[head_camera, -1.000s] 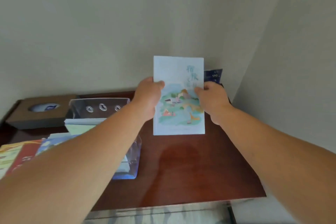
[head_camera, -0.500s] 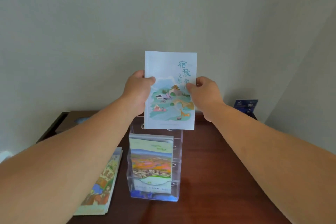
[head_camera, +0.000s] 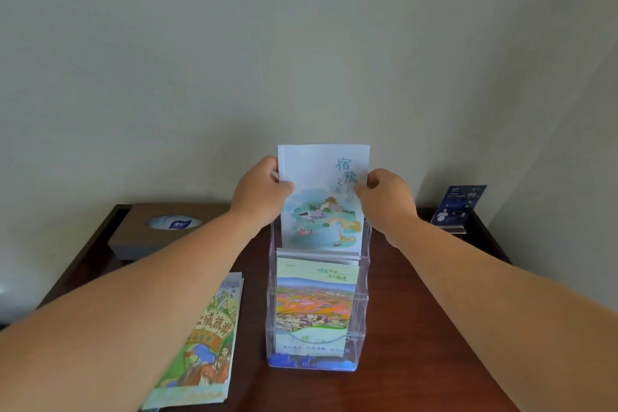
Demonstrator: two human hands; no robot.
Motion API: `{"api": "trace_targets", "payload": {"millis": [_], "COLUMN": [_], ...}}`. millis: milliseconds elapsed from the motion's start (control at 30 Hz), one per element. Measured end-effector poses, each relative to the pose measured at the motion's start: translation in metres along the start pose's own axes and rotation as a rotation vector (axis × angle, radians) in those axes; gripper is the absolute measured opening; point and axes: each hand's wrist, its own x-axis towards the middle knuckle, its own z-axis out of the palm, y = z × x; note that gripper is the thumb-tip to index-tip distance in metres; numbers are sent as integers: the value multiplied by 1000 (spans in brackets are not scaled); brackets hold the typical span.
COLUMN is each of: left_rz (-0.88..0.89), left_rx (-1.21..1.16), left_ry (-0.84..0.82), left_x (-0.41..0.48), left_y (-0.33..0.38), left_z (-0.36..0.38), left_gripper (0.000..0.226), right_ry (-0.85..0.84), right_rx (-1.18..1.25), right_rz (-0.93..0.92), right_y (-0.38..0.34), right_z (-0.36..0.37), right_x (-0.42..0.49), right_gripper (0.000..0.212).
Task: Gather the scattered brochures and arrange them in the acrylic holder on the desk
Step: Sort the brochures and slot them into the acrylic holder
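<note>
A clear tiered acrylic holder (head_camera: 364, 294) stands upright in the middle of the dark wooden desk (head_camera: 434, 328). Its front pocket holds a green landscape brochure (head_camera: 314, 301). A pale blue illustrated brochure (head_camera: 322, 201) is upright with its lower edge inside the rear pocket. My left hand (head_camera: 259, 196) pinches its left edge and my right hand (head_camera: 388, 197) pinches its right edge. Several colourful brochures (head_camera: 204, 348) lie stacked flat on the desk left of the holder, partly under my left forearm.
A brown tissue box (head_camera: 160, 227) sits at the back left of the desk. A small dark blue sign card (head_camera: 458, 204) stands at the back right near the wall corner. Walls close in behind and to the right.
Both hands have carried the pale blue brochure from the right over to the holder and lowered it, so its bottom edge now sits inside the rear pocket.
</note>
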Motion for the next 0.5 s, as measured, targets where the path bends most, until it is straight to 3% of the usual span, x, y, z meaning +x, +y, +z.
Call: {"api": "trace_targets", "payload": {"millis": [67, 500], "left_rz": [22, 10], "left_rx": [70, 330], "left_ry": [-3, -73], "left_x": [-2, -8], "left_y": [-6, -20], "left_z": [2, 8], "left_gripper": [13, 8], "right_ry": [-21, -148], "right_rx": [-28, -298], "right_rz": [-18, -67], "right_y": [3, 17], "right_z": [1, 2], "right_x": [-3, -7], "right_gripper": [6, 12]}}
